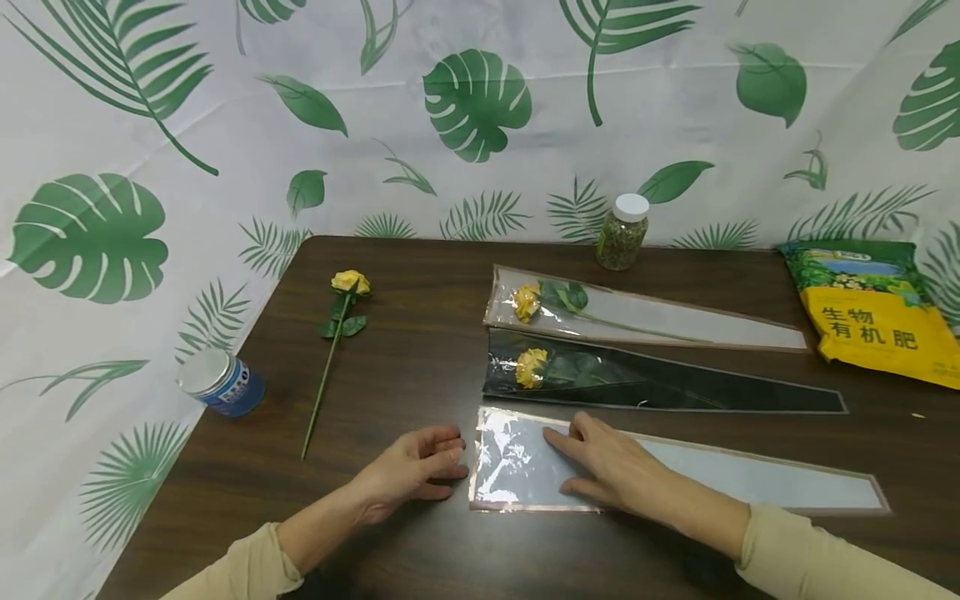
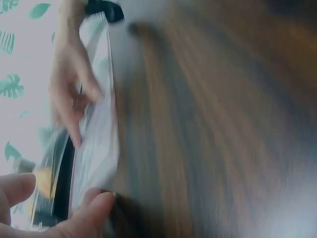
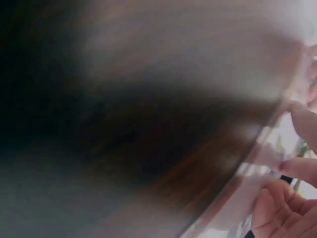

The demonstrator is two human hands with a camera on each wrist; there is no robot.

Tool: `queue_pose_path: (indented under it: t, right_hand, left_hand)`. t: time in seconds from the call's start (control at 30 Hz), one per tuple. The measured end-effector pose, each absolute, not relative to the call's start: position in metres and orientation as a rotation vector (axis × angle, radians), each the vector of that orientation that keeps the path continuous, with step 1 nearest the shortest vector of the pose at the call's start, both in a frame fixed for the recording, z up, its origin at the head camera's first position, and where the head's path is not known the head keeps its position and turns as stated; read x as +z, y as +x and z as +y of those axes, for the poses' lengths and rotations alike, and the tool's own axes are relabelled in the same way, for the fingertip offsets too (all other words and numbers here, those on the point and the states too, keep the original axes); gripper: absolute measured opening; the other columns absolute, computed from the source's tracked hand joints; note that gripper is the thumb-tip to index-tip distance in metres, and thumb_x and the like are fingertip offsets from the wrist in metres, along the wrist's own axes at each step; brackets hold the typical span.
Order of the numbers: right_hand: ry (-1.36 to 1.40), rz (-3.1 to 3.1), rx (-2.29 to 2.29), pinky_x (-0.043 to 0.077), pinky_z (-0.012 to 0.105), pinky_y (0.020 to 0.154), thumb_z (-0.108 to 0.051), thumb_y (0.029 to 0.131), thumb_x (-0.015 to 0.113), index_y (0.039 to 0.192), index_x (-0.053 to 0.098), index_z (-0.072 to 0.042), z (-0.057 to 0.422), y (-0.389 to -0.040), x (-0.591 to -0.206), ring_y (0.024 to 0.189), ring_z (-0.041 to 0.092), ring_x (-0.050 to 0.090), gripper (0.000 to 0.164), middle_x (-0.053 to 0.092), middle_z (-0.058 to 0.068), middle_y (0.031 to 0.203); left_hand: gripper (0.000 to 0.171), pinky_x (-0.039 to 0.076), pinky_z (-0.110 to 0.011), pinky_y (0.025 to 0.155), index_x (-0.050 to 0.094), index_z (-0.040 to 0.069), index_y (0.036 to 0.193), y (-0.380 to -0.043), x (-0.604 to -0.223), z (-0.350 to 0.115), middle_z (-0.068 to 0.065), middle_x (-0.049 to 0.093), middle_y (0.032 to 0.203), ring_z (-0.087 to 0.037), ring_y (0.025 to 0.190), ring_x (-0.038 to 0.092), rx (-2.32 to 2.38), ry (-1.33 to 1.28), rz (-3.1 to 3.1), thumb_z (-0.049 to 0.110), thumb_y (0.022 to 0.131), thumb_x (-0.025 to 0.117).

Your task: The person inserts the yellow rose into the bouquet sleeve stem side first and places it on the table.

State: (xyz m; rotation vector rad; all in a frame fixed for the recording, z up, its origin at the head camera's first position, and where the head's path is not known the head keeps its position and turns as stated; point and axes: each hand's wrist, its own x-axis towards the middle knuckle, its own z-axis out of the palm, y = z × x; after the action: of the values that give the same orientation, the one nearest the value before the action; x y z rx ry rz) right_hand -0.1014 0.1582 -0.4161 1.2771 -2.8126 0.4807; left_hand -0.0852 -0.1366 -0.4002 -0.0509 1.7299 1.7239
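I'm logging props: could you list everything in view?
Loose rose: one, yellow, table's left
Bagged roses: two, yellow, in farther two bags
Flower bags: three, two white, one black, right of loose rose
Jar: one, clear, white-lidded, table's back
Can: one, blue, table's left edge
Packet: one, yellow and green, table's right
Table: one, brown, beneath
Backdrop: one, white and green, behind
Left hand: one, bare, beside nearest bag
Right hand: one, bare, over nearest bag
Sleeves: two, beige, on forearms
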Motion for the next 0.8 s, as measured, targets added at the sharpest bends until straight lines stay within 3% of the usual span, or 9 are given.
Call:
queue_pose_path:
  t: [0.17,0.27,0.4,0.57,0.67,0.8]
  right_hand:
    - [1.293,-2.782,0.477,0.041,0.021,0.058,-0.034,0.072,0.079,0.125,0.06,-0.005,0.156,-0.104,-0.423,0.074,0.009,0.043,0.063,0.048,0.002,0.091]
    - [1.313,-2.755,0.498,0.04,0.02,0.057,-0.034,0.073,0.078,0.125,0.06,-0.005,0.155,-0.105,-0.426,0.073,0.008,0.042,0.062,0.048,0.002,0.091]
    - [1.273,-2.775,0.617,0.04,0.019,0.057,-0.029,0.076,0.077,0.121,0.062,-0.004,0.155,-0.106,-0.424,0.072,0.005,0.043,0.054,0.05,0.0,0.09]
    - [1.005,-2.732,1.151,0.045,0.018,0.056,-0.015,0.081,0.073,0.109,0.067,-0.005,0.147,-0.11,-0.416,0.066,0.0,0.047,0.031,0.055,-0.007,0.08]
    - [0.85,-2.656,1.429,0.05,0.02,0.057,-0.013,0.082,0.073,0.107,0.065,-0.005,0.135,-0.112,-0.411,0.065,-0.001,0.052,0.027,0.057,-0.008,0.076]
    - [0.755,-2.589,1.546,0.051,0.021,0.056,-0.009,0.08,0.074,0.1,0.063,-0.006,0.124,-0.112,-0.406,0.064,0.001,0.055,0.023,0.061,-0.005,0.074]
  left_hand:
    - [0.064,0.054,-0.039,0.083,0.029,-0.012,0.139,-0.083,-0.405,-0.121,-0.022,0.048,0.128,-0.023,0.103,0.058,1.71,-0.103,1.704,0.019,0.092,0.06]
    - [0.045,0.054,-0.025,0.068,0.048,-0.011,0.123,-0.085,-0.411,-0.113,-0.006,0.061,0.096,-0.01,0.081,0.057,1.683,-0.08,1.767,0.016,0.09,0.063]
    - [0.02,0.044,-0.015,0.051,0.06,-0.008,0.095,-0.088,-0.417,-0.101,0.006,0.056,0.065,-0.002,0.058,0.051,1.69,0.011,1.885,0.01,0.088,0.065]
    - [0.025,0.043,-0.016,0.051,0.064,-0.008,0.099,-0.097,-0.417,-0.086,-0.009,0.068,0.071,-0.003,0.059,0.058,1.716,0.161,2.011,0.011,0.085,0.069]
    - [0.026,0.047,-0.016,0.055,0.063,-0.009,0.1,-0.102,-0.415,-0.079,-0.018,0.07,0.079,-0.004,0.063,0.061,1.711,0.252,2.044,0.01,0.084,0.07]
    - [0.024,0.047,-0.016,0.055,0.064,-0.007,0.099,-0.105,-0.412,-0.073,-0.02,0.069,0.079,-0.004,0.062,0.061,1.69,0.342,2.087,0.011,0.084,0.07]
